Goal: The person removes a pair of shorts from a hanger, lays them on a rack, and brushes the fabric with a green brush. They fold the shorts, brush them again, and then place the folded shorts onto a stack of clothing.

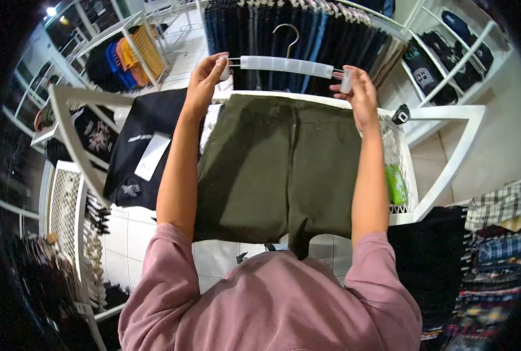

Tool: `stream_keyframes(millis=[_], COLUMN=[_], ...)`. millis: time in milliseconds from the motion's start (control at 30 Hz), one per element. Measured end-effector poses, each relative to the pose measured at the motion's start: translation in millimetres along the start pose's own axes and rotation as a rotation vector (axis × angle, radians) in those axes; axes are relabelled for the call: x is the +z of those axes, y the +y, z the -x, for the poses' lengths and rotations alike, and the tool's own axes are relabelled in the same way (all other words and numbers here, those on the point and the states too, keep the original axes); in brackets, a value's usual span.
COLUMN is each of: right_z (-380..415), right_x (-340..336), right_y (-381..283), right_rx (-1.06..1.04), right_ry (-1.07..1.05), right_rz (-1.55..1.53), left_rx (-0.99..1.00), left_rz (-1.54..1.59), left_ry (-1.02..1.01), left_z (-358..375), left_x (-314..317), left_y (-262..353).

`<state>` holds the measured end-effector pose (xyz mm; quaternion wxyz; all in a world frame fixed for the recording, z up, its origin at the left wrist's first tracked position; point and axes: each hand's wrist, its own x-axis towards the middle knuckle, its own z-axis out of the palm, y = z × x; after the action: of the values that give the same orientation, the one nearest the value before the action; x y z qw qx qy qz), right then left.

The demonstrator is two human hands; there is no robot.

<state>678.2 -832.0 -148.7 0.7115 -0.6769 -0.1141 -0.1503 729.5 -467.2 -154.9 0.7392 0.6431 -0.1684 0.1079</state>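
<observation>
Clip hanger held at both ends above olive shorts spread on a white table.

Nearest, the olive shorts (278, 169) lie flat on the white table (447, 111), their legs draped past its near edge, so a tug at the waistband could be expected to drag them off toward the floor. Above the waistband, the clip hanger (286, 63) is gripped at one clip by the left hand (205, 82) and at the other by the right hand (357, 93); whether either clip is pressed open cannot be told. A clip closed on too little cloth might let one side slip. A black shirt (137, 146) touches the shorts' left side, a wire basket (396, 169) crowds the right, and hanging trousers (307, 29) close the far side.
</observation>
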Motion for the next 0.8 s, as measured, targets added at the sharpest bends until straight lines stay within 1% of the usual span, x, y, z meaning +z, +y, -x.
stream_keyframes(millis=[33, 67, 133, 200, 267, 333, 367, 400, 467, 500, 533, 600, 633, 667, 700, 733, 767, 800], right_z=[0, 7, 20, 40, 73, 107, 126, 141, 176, 194, 215, 266, 291, 317, 346, 374, 403, 432], right_x=[7, 16, 37, 65, 107, 149, 170, 193, 241, 266, 292, 343, 369, 391, 415, 439, 460, 480], right_y=[-13, -25, -45, -65, -87, -101, -100, -100, -96, -91, -91, -83, -73, -64, -63, -60, -50, -39], right_rx=[0.009, 0.024, 0.035, 0.137, 0.207, 0.223, 0.219, 0.214, 0.234, 0.305, 0.385, 0.468, 0.482, 0.499, 0.562, 0.577, 0.594, 0.604], right_ry=[-0.042, -0.083, -0.178, -0.297, -0.368, -0.503, -0.577, -0.659, -0.812, -0.877, -0.925, -1.029, -1.128, -1.220, -1.287, -1.362, -1.431, -1.495], right_rz=[-0.035, -0.074, -0.303, -0.311, -0.253, -0.182, -0.174, -0.163, -0.247, -0.307, -0.297, -0.234, -0.214, -0.191, -0.190, -0.146, -0.102, -0.063], left_rx=[0.005, 0.000, 0.070, 0.101, 0.069, 0.076, 0.101, 0.100, 0.117, 0.137, 0.102, 0.088, 0.055, 0.078, 0.019, -0.038, -0.052, -0.079], left_rz=[0.037, -0.064, -0.060, -0.040, -0.033, 0.003, 0.016, -0.023, -0.043, -0.055, -0.103, -0.136, -0.209, -0.336, -0.404, -0.466, -0.459, -0.447], left_ry=[0.001, 0.001, 0.070, 0.091, 0.186, 0.316, 0.345, 0.416, 0.564, 0.631, 0.752, 0.996, 1.095, 1.240, 1.368, 1.492, 1.551, 1.563], left_z=[7, 17, 44, 84, 136, 189, 218, 248, 313, 347, 382, 453, 489, 521, 553, 583, 614, 643], left_x=[-8, -20, -41, -70, -96, -126, -148, -166, -195, -211, -224, -250, -259, -264, -266, -268, -268, -266], left_y=[11, 23, 45, 71, 103, 125, 125, 129, 139, 140, 142, 134, 128, 114, 108, 104, 96, 86])
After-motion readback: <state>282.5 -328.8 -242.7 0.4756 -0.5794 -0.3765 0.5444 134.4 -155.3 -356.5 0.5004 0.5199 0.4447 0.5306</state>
